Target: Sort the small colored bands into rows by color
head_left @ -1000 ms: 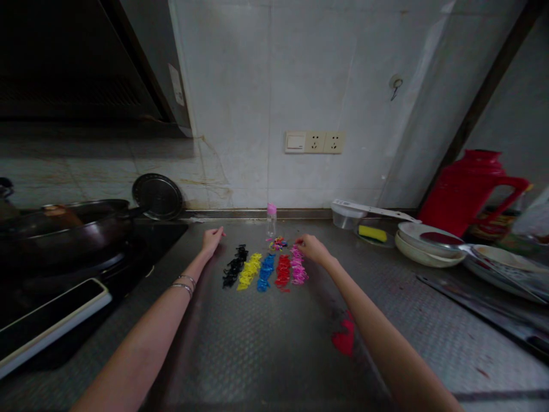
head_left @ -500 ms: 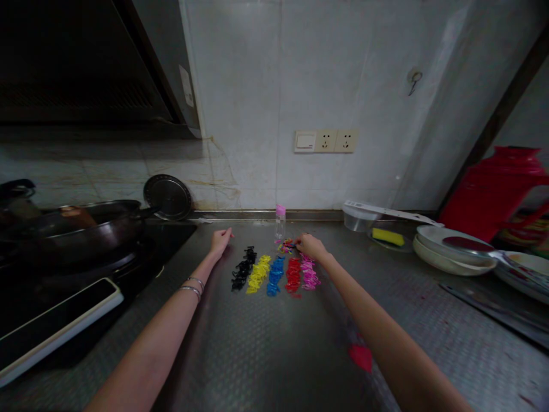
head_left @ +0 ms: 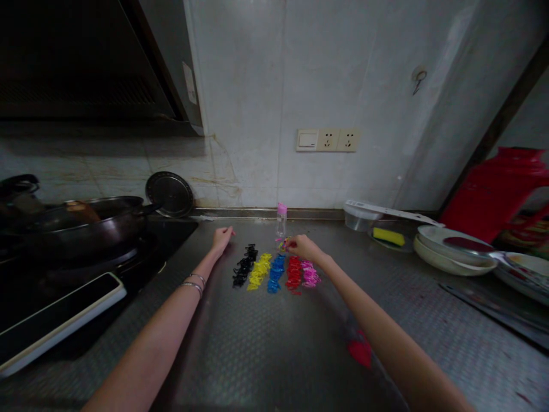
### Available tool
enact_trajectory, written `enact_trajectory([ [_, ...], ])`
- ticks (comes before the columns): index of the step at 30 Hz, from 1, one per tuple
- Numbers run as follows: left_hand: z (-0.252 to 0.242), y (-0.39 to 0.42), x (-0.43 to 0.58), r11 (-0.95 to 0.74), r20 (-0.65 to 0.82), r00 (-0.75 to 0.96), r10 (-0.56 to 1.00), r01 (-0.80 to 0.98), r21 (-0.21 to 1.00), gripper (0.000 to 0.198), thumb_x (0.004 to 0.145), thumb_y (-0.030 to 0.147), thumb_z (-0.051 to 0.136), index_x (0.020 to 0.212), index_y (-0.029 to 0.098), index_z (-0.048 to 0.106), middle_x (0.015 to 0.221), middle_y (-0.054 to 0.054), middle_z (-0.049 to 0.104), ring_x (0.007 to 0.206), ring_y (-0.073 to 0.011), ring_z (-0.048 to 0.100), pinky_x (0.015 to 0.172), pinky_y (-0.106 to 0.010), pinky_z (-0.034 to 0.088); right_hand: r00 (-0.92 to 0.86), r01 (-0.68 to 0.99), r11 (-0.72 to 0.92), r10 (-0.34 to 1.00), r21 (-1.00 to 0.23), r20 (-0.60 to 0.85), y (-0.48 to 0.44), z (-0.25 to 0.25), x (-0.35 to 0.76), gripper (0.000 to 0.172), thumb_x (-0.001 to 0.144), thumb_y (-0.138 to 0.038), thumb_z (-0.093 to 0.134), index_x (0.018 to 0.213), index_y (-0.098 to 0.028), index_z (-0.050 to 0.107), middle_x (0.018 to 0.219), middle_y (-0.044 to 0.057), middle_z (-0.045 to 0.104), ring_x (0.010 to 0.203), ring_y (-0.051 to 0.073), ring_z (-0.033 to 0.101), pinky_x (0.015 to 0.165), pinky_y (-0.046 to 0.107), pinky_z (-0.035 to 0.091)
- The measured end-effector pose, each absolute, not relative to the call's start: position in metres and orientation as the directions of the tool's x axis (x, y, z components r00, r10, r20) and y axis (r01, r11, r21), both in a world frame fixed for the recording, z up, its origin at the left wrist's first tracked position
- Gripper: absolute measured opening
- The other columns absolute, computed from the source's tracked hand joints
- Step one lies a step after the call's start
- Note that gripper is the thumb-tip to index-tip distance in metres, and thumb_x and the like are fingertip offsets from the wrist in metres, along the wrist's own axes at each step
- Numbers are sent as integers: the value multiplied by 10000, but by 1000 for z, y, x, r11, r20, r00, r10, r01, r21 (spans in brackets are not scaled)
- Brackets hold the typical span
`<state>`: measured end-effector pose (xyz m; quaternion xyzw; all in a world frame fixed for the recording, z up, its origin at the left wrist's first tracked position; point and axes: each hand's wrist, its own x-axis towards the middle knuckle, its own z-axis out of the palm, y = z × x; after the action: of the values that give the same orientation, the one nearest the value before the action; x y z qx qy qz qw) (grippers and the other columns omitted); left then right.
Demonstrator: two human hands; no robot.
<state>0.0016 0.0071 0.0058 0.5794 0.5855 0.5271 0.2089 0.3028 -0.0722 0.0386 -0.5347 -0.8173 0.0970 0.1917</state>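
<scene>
Your right hand [head_left: 302,247] is at the small mixed pile of coloured pieces [head_left: 282,244], its fingers drawn together over the pile's right side and hiding part of it; you cannot tell from here whether a piece is pinched between them. Your left hand [head_left: 222,238] rests loosely curled on the tabletop [head_left: 257,355], apart from the pile, and whether anything lies inside it is too small to tell. In front of the mixed pile, five sorted groups lie side by side: from left to right, the black pieces [head_left: 245,266], yellow pieces [head_left: 259,271], blue pieces [head_left: 276,273], red pieces [head_left: 294,274] and pink pieces [head_left: 310,274]. The black ones are the nearest to your left hand. Just behind the mixed pile, a clear bottle [head_left: 281,225] with a pink cap stands upright.
</scene>
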Motion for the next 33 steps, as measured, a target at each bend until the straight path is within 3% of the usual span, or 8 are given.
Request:
enact_trajectory([
  [7,6,7,1,-238,380,-227,897,476,847,337,699,379,434,545,129,600,447,9,475,450,-105,406,491,-227,277,-472,759,503,862,-412,183,-75,36,293,215,680,-145,532,801,-185,705,795,15,691,726,135,605,665,187,418],
  [15,8,8,3,-186,337,-194,921,541,820,291,690,343,464,580,128,626,428,17,470,434,-103,414,466,-223,275,-384,703,487,873,-518,300,-73,39,313,252,709,-182,515,874,-155,704,761,16,689,656,129,580,590,189,406],
  [20,20,13,26,-224,391,-92,916,691,687,195,645,228,532,705,112,677,671,-55,649,613,-137,554,581,-219,376,-256,760,403,907,-510,335,-71,45,336,261,731,-225,495,863,-152,707,724,26,688,629,138,580,562,196,405],
  [24,29,11,67,-431,374,259,891,742,513,235,683,211,506,784,111,694,756,-77,676,684,-152,580,643,-226,406,-166,777,360,908,-516,385,-67,45,354,260,719,-197,489,851,-141,705,803,54,694,715,164,613,623,210,431],
  [27,31,6,97,-526,330,423,844,769,362,235,679,195,511,796,119,700,769,-80,678,685,-155,576,659,-233,413,-120,775,337,909,-534,400,-65,42,363,259,712,-191,494,856,-136,702,820,63,695,745,175,623,653,220,444],
  [33,26,-1,127,-511,216,466,858,818,265,219,722,234,506,786,155,700,766,-69,673,684,-140,580,648,-211,416,-101,771,319,916,-551,389,-63,37,370,245,704,-200,503,835,-148,704,807,58,696,741,174,627,645,218,453],
])
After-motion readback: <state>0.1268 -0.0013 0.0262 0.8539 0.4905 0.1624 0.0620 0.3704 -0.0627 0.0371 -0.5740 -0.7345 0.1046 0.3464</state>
